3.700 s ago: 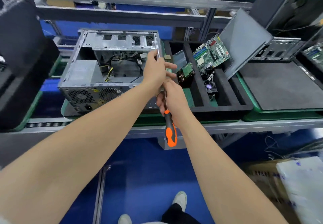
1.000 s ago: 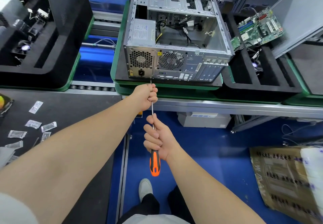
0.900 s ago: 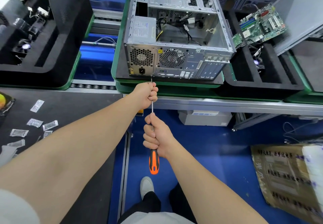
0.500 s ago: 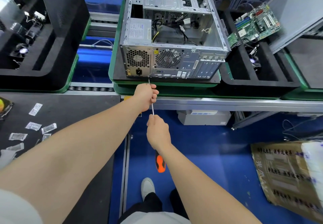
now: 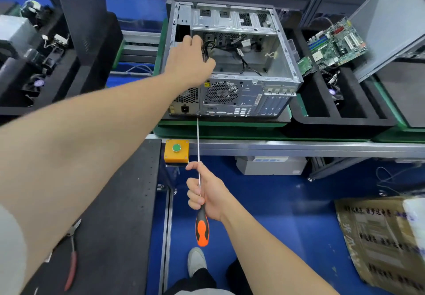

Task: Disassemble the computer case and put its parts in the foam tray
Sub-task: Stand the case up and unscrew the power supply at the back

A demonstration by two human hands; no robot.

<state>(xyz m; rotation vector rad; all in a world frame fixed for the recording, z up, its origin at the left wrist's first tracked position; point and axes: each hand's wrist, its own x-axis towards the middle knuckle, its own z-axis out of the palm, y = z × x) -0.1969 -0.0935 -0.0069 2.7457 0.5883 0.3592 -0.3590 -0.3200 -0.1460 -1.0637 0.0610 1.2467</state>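
— On the black bench (image 5: pixel 128 202), far left: what is logged?
— Red-handled pliers (image 5: pixel 71 258), lying flat, no hand on them.
— Left hand (image 5: pixel 189 64)?
— Reaches into the open top of the computer case (image 5: pixel 248 92), at its near left corner. Fingertips dip out of sight past the knuckles; cannot tell whether they grasp anything.
— Next right?
— Yellow button box (image 5: pixel 176 151) on the rail edge. Just beside it, right hand (image 5: pixel 207 193), fingers clenched round the screwdriver (image 5: pixel 202 225) where the shaft meets the orange-black handle. Tip touches the lower edge of the case's rear panel, near the power socket.
— Case position?
— On a green pallet (image 5: pixel 207 129), rear panel toward the person, open side up, cables inside.
— Further right?
— Black foam tray (image 5: pixel 322 115) just beside the case; motherboard (image 5: pixel 335 44) leans at its far end. Cardboard (image 5: pixel 379 237) on the blue floor, lower right
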